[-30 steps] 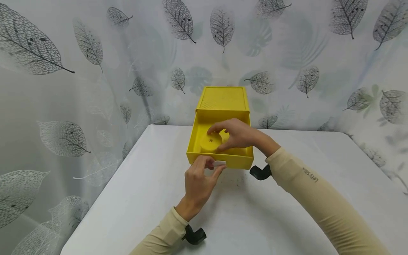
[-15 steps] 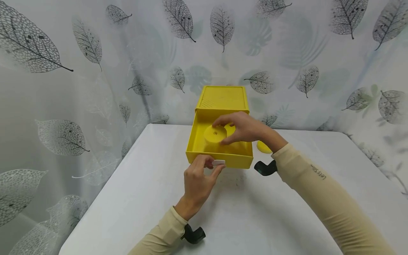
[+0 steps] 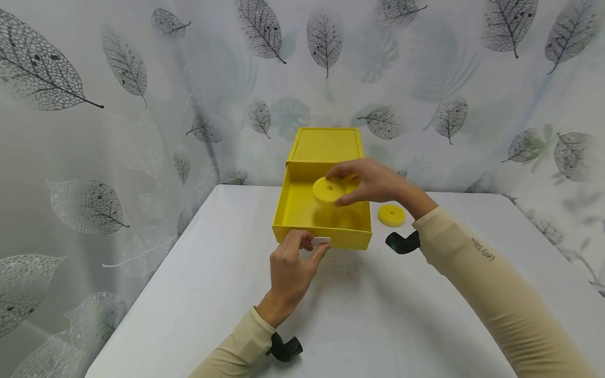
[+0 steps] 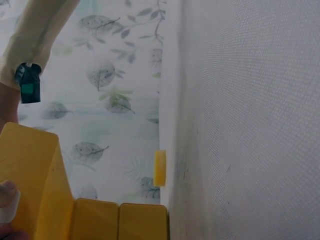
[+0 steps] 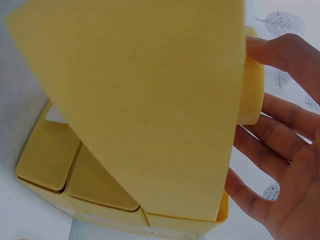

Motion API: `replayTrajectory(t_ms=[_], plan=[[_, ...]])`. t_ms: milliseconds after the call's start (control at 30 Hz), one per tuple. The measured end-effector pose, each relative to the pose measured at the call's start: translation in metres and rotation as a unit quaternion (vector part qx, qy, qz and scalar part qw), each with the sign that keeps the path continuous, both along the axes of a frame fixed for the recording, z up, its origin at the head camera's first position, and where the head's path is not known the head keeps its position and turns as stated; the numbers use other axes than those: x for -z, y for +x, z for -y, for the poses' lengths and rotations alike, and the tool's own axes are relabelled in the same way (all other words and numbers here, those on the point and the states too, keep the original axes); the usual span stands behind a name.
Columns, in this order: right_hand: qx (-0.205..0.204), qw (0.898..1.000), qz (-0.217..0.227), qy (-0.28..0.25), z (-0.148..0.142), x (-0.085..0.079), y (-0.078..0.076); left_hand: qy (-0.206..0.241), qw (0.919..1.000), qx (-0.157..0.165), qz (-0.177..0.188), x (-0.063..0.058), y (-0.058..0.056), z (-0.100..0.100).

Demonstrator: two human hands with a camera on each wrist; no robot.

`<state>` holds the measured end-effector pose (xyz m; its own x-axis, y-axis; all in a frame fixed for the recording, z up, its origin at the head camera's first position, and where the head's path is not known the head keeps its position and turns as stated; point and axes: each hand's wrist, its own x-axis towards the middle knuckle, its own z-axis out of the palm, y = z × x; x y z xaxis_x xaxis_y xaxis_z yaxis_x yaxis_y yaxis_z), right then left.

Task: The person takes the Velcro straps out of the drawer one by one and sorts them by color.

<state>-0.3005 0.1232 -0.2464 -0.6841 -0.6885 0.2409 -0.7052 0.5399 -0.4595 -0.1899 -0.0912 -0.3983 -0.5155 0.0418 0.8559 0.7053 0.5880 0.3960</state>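
Note:
A yellow drawer (image 3: 293, 210) is pulled out from a yellow drawer cabinet (image 3: 326, 144). My left hand (image 3: 290, 268) pinches the small white handle (image 3: 321, 241) on its front. Over the drawer's inside, my right hand (image 3: 375, 181) holds a thick round yellow disc (image 3: 326, 190) with a small centre hole, thumb and fingers at its edge. The right wrist view shows that disc (image 5: 252, 85) partly hidden behind the drawer's side. A second yellow disc (image 3: 391, 215) lies flat on the table, right of the drawer, below the right wrist.
The white table (image 3: 227, 252) carries the cabinet near its back edge. Closed drawers (image 4: 95, 219) show beside the pulled-out one in the left wrist view. A leaf-patterned curtain (image 3: 189, 89) hangs behind and on the left. Black wrist mounts (image 3: 285, 349) stick out from both sleeves.
My right hand has lifted the disc up from the drawer's floor and shifted it slightly right. The table disc has come into view from behind my right wrist. My left hand stays on the handle.

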Motion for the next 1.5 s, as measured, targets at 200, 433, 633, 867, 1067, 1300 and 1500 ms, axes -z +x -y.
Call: replayTrajectory(t_ms=[200,433,633,867,1067,1300,1500], plan=[[0.023,1.0,-0.001,0.001,-0.012,-0.002,-0.002,0.001,1.0,0.007,0.0,0.0,-0.001,0.001],[0.032,0.999,-0.008,-0.006,-0.022,-0.006,-0.001,0.0,0.9999,0.003,-0.011,0.001,-0.002,0.001],[0.05,0.999,-0.005,-0.011,-0.032,-0.01,-0.001,-0.001,0.9997,-0.001,-0.023,0.001,-0.002,0.002],[0.074,0.997,0.003,-0.01,-0.043,-0.013,-0.004,0.002,0.9999,0.004,-0.015,0.001,-0.002,0.002],[0.085,0.996,-0.011,-0.005,-0.056,-0.014,-0.005,0.002,0.9999,0.004,-0.016,0.002,-0.003,0.002],[0.106,0.994,0.005,-0.014,-0.072,-0.017,-0.002,0.003,0.9996,0.002,-0.027,0.003,-0.004,0.0],[0.122,0.992,0.015,-0.021,-0.088,-0.017,-0.001,0.006,0.9997,0.005,-0.025,0.0,-0.003,0.0]])
